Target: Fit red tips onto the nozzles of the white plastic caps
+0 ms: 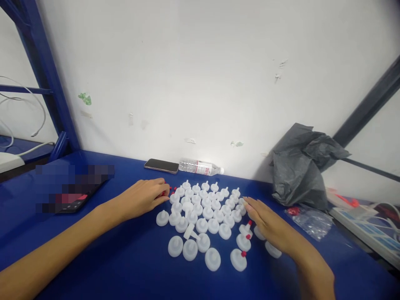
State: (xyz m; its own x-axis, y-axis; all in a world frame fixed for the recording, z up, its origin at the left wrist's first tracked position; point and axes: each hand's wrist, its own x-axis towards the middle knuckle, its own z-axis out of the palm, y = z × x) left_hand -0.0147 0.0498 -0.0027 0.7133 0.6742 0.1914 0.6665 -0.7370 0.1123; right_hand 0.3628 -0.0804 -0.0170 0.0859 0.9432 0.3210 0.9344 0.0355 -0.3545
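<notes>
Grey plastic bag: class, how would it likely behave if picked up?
The bag would probably flop and change shape, its film looking thin and crumpled. It may be light for its bulk, though any contents are hidden.

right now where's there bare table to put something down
The blue table is bare nearest you, between the white caps and left forearm; a smaller patch lies left of the phone. Crowded: between the left hand and right hand, where caps sit packed.
</notes>
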